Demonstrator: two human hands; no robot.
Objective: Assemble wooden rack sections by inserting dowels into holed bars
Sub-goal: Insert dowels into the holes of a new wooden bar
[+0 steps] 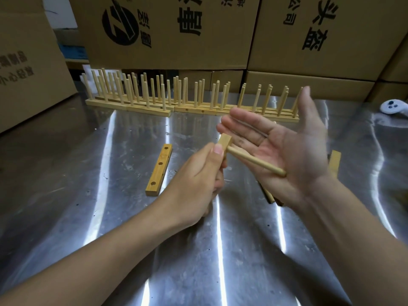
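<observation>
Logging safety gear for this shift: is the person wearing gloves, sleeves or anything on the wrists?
No. The left hand and right hand are bare, with no gloves or rings showing. The left forearm and right forearm are bare to the frame edge: no sleeves, watch or bands.

A shiny metal table [220, 250] streaked with reflected light. Left of its middle a short wooden bar [159, 170] lies flat, with three holes facing up. Near the far edge stand rows of rack sections [189, 100], their pegs upright and their bases close together. A white controller [395, 108] rests at the far right. Another wooden piece [334, 161] lies at the right, partly hidden.
</observation>
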